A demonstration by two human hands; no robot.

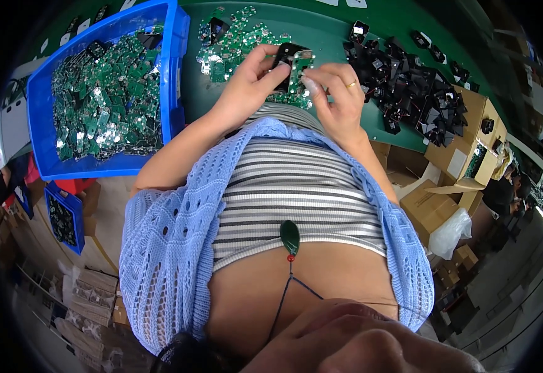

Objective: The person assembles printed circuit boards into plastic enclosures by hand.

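My left hand (246,87) is closed around a black plastic housing (283,57) at the near middle of the green work table. A small green circuit board (300,67) stands up against the housing. The thumb and fingers of my right hand (338,93) pinch the board's right edge, and a ring shows on one finger. Whether the board is seated in the housing or apart from it, I cannot tell. Loose green circuit boards (246,38) lie scattered just beyond my left hand, and more show beneath the two hands.
A blue bin (171,81) heaped with green boards stands at the left. Black plastic housings (402,81) are piled on the green table (321,34) to the right. Cardboard boxes (461,140) stand beyond the table's right edge. A smaller blue crate (75,227) sits lower left.
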